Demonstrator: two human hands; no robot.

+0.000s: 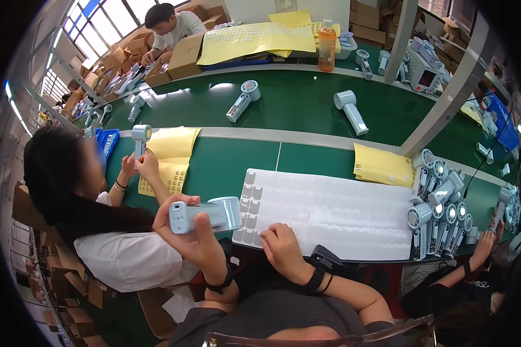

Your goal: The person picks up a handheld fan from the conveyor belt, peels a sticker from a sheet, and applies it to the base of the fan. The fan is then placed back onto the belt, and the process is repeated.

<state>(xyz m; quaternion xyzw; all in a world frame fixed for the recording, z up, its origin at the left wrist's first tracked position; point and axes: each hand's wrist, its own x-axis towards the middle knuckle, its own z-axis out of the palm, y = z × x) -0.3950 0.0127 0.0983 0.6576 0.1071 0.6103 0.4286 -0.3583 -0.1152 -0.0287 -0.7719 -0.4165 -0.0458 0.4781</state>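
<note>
My left hand (207,250) is wrapped around a light blue handheld fan (217,215), raised above the table's near edge and lying roughly sideways. Its rounded handle end points left and the fan head points right. On the table lies a white sticker sheet (341,217), with several grey stickers (252,207) left along its left end. My right hand (285,250) is at the sheet's near edge, beside those stickers, its fingers curled together. Whatever its fingertips may pinch is too small to make out.
Several light blue fans (440,202) are piled at the table's right end, beside yellow sheets (382,166). Beyond runs a green belt (295,110) carrying more fans. A metal post (440,98) rises at right. Co-workers sit close on both sides; the left one holds a fan (140,136).
</note>
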